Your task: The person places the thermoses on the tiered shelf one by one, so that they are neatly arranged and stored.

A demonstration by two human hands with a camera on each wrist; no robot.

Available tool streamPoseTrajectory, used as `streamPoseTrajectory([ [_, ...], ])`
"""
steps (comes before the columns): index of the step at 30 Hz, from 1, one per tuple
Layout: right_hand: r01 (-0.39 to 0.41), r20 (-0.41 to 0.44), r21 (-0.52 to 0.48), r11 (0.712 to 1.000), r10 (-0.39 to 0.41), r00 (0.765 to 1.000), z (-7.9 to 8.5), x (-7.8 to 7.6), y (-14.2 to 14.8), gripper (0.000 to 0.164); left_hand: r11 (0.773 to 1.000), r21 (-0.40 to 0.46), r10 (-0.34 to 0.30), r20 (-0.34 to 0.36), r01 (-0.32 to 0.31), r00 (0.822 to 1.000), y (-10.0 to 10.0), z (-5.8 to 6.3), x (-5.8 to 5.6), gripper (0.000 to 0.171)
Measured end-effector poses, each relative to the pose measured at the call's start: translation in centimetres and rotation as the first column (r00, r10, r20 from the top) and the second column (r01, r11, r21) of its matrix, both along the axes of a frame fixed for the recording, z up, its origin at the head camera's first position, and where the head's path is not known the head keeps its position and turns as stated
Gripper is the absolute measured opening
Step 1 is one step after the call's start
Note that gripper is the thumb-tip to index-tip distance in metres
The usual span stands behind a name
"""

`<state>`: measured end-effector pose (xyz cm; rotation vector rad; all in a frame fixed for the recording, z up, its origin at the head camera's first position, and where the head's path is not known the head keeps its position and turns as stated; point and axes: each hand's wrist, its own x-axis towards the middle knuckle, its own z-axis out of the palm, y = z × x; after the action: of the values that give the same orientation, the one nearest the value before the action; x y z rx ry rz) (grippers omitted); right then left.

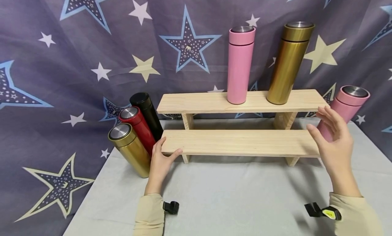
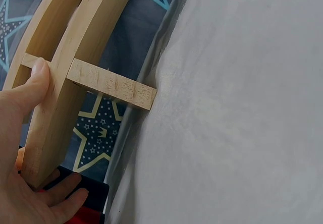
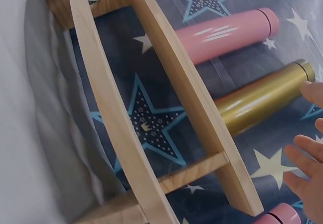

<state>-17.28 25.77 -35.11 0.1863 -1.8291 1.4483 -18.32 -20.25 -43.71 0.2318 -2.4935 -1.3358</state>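
My left hand [image 1: 160, 163] grips the left end of a two-tier wooden shelf [image 1: 239, 142] at its lower board. In the left wrist view the thumb lies on the wooden board [image 2: 60, 93] while the other fingers curl round its end. My right hand [image 1: 338, 147] is raised by the shelf's right end, fingers spread and holding nothing. Behind it leans into view a pink thermos bottle [image 1: 349, 103], partly hidden by the fingers. On the upper board stand another pink thermos [image 1: 240, 69] and a gold thermos [image 1: 288, 69], both upright with steel-topped lids.
Left of the shelf, close to my left hand, stand a gold thermos [image 1: 134, 154], a red thermos [image 1: 141, 127] and a black thermos [image 1: 150, 113]. A pale cloth covers the table [image 1: 232, 198]. A star-patterned curtain [image 1: 190, 18] hangs behind and at the left.
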Motion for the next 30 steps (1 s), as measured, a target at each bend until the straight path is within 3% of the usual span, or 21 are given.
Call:
streamPoseTrajectory([
  [13,0.098,0.03,0.007,0.995,-0.098,0.995,0.2,0.0,2.4,0.054,1.0,0.001,0.002,0.012,-0.002,1.0,0.1,0.4,0.1,0.088],
  [30,0.23,0.1,-0.002,0.973,-0.229,0.968,-0.4,-0.1,4.6,0.053,1.0,-0.009,-0.002,0.016,0.002,1.0,0.1,0.4,0.1,0.086],
])
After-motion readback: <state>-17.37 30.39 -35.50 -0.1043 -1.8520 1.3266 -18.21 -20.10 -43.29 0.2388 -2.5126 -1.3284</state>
